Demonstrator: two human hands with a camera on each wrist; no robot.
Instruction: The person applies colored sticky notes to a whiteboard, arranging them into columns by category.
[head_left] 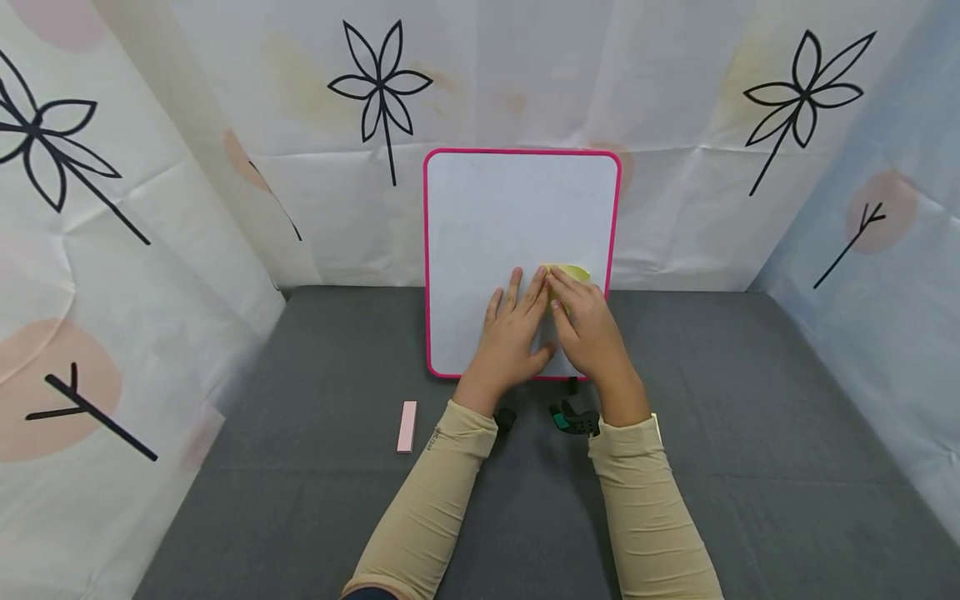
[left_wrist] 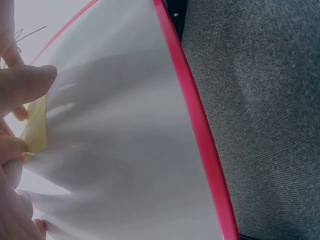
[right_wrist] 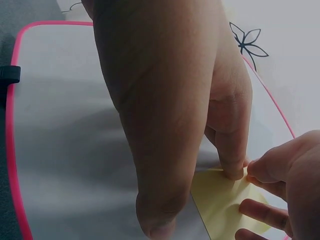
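Observation:
A whiteboard with a pink rim leans upright against the back cloth. On its lower right part lies a yellow sticky note, mostly hidden under the hands. My left hand rests on the board with fingers spread, its index fingertip at the note's left edge. My right hand lies over the note, fingertips touching it close beside the left index finger. The right wrist view shows the yellow note flat under several fingertips. In the left wrist view, part of the note shows behind fingers.
A pink flat bar lies on the dark grey tabletop, left of the left forearm. A small black clip sits on the board's lower rim. Pale cloth with black flower drawings surrounds the table on three sides.

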